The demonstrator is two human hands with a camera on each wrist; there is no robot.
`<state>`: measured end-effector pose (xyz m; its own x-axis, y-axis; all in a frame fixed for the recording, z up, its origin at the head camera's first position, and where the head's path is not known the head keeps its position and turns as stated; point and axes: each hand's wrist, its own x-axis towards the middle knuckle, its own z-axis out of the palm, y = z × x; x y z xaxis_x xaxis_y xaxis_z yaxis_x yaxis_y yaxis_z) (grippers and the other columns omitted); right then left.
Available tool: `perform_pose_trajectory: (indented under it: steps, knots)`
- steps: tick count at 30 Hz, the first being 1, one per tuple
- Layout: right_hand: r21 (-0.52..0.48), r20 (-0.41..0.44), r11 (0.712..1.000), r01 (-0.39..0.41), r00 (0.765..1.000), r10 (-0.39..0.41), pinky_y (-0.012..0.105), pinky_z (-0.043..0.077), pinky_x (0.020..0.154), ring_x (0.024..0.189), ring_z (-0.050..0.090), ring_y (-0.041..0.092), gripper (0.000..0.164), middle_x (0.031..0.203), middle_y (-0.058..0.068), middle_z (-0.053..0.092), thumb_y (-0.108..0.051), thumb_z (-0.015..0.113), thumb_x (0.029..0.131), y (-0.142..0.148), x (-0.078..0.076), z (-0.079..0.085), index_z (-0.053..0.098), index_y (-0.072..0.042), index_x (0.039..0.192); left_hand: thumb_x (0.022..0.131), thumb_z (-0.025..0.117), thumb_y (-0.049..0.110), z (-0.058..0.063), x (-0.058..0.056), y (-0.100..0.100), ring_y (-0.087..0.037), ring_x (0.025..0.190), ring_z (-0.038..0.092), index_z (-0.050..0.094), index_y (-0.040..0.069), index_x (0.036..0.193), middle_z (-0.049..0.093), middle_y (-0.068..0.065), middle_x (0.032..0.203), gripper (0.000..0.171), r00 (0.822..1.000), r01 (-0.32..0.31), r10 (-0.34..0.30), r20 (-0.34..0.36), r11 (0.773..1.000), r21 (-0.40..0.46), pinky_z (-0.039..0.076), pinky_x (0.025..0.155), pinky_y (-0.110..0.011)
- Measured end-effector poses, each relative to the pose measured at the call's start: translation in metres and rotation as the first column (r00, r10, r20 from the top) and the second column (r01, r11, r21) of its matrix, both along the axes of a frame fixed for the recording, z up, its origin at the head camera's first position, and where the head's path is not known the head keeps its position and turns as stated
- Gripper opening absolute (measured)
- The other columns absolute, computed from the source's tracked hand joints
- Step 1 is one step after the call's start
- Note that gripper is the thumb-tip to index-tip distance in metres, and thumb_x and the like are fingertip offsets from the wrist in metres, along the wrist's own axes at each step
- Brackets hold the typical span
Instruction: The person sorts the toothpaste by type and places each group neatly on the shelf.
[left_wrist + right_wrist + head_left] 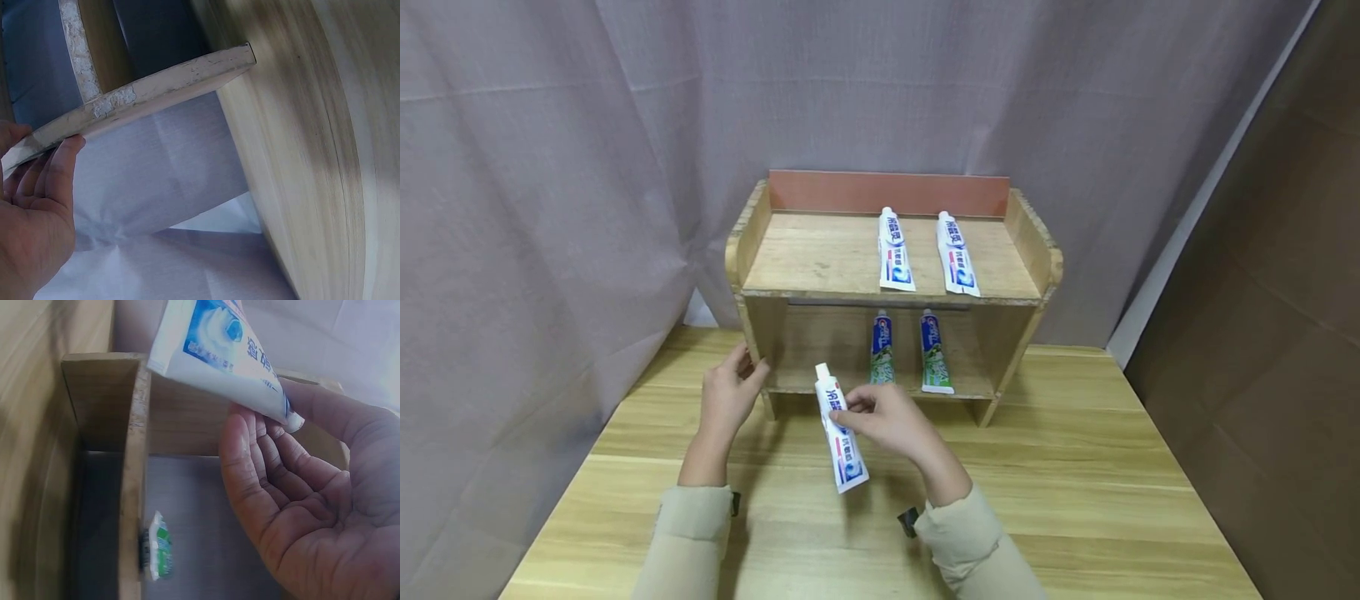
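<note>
My right hand (891, 421) pinches a white toothpaste tube (841, 433) between thumb and fingers, in front of the small wooden shelf (820, 258). The tube's cap points up and away, and its flat end hangs toward me. In the right wrist view the tube (219, 356) shows blue print above my curled fingers (240, 462). My left hand (730, 396) grips the shelf's left side panel. In the left wrist view, the thumb and fingers (59, 172) lie on opposite faces of that panel (156, 87).
Two white toothpaste tubes, left (895, 250) and right (957, 254), lie on the upper board. Below are two blue-green tubes, left (882, 346) and right (932, 354). The shelf stands on a wooden table (1097, 483) before a grey curtain (850, 83).
</note>
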<state>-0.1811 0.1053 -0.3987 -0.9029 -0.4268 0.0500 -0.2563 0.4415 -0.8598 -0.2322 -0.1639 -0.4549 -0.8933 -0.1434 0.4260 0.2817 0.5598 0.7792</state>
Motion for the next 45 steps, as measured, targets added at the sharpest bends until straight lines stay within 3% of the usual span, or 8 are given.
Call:
perform_pose_trajectory:
  steps: [17, 31, 45]
  knots:
    - [0.018, -0.084, 1.0, 0.016, 0.996, -0.014, 0.03, 0.061, 0.065, 0.073, 0.067, 0.014, 0.021, 0.083, -0.004, 0.072, -0.028, 0.076, 0.09, -0.003, -0.002, 0.033, 0.076, -0.009, 0.099, 0.095, 0.067, 0.017, -0.001, 0.0, 0.0, -0.038, 0.102, 0.071, 0.065, 0.011, 0.129, 0.069, -0.022, 0.118, 0.034, 1.0, -0.002, 0.003, 0.014, 1.0, -0.013, 0.061, 0.086, -0.044]
    - [-0.026, -0.169, 1.0, 0.009, 0.985, -0.013, 0.031, 0.062, 0.062, 0.076, 0.07, 0.02, 0.02, 0.084, -0.004, 0.073, -0.029, 0.077, 0.09, -0.004, -0.01, 0.078, 0.075, -0.011, 0.098, 0.095, 0.066, 0.02, 0.001, 0.0, 0.001, -0.037, 0.102, 0.071, 0.066, 0.011, 0.128, 0.069, -0.021, 0.118, 0.034, 1.0, -0.01, 0.01, 0.012, 1.0, -0.014, 0.061, 0.086, -0.044]
    - [-0.022, -0.249, 1.0, -0.001, 0.968, -0.005, 0.032, 0.061, 0.065, 0.075, 0.07, 0.016, 0.018, 0.083, -0.006, 0.073, -0.032, 0.075, 0.091, -0.007, -0.021, 0.102, 0.075, -0.015, 0.096, 0.096, 0.065, 0.018, 0.001, 0.0, 0.001, -0.038, 0.105, 0.069, 0.064, 0.01, 0.131, 0.068, -0.022, 0.12, 0.036, 1.0, -0.002, 0.002, 0.022, 1.0, -0.005, 0.06, 0.088, -0.042]
